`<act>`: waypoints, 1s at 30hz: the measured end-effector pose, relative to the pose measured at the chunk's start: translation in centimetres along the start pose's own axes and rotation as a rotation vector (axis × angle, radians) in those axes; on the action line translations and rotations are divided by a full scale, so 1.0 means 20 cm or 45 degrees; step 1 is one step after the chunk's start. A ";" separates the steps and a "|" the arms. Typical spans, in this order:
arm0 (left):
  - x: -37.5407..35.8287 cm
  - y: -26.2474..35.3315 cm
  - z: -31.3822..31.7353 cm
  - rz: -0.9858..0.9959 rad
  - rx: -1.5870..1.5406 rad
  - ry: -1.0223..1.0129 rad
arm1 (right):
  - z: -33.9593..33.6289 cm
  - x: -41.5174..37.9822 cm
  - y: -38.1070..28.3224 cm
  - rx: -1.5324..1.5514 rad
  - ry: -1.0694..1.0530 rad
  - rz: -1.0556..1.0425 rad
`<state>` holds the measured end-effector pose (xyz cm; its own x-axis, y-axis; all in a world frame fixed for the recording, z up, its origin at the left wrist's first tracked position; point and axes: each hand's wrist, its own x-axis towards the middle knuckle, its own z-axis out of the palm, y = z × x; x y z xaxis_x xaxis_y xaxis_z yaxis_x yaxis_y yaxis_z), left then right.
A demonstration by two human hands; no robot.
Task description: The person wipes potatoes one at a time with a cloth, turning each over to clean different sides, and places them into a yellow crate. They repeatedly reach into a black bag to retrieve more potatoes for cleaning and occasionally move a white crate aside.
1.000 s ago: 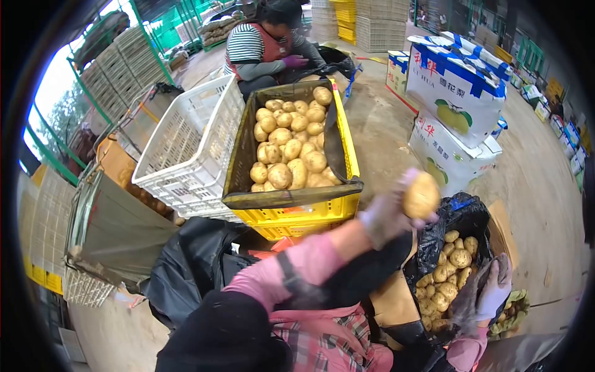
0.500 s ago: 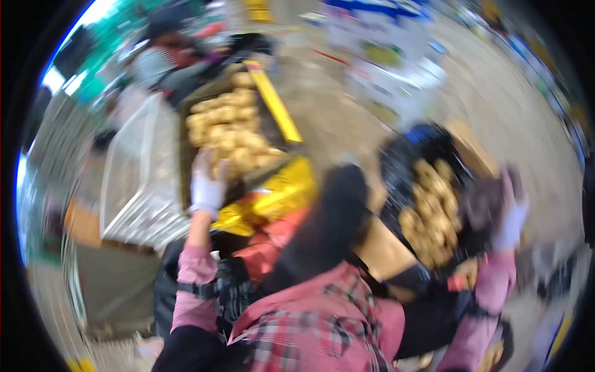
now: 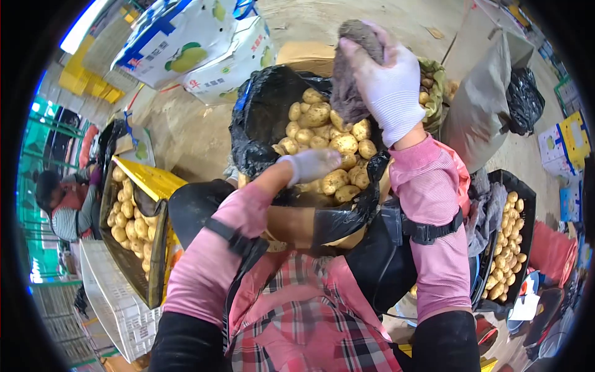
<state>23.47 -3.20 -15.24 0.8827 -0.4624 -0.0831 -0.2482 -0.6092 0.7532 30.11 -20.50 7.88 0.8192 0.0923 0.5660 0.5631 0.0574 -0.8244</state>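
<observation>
My right hand (image 3: 390, 77), in a white glove, is closed around a grey cloth (image 3: 350, 77) that hangs over the far side of the box. My left hand (image 3: 315, 166), gloved too, lies low over the potatoes (image 3: 344, 144) with its fingers stretched out to the right and slightly blurred. These potatoes are yellowish, with some dirt on their skins. They fill a cardboard box (image 3: 290, 224) lined with a black plastic bag (image 3: 255, 118), which stands between my legs.
On the left, a crate (image 3: 158, 263) of potatoes stands by a white plastic basket (image 3: 127, 322); a person (image 3: 68, 204) is beyond it. Another black crate (image 3: 527, 245) of potatoes is at right. Printed white cartons (image 3: 180, 53) and a grey sack (image 3: 477, 105) stand farther off.
My view has swung right, bringing the lined box to the middle. My left hand has left the potatoes in the left crate and is over the box; my right hand still grips the cloth.
</observation>
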 end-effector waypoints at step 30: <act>-0.48 0.65 -0.63 0.047 -2.246 0.295 | 0.09 -0.10 -0.12 0.479 -0.473 0.264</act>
<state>16.68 1.40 3.56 0.9585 -0.2724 -0.0838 0.2766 0.8178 0.5048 27.00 -19.07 8.74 0.7771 0.4788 0.4086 0.2616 0.3447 -0.9015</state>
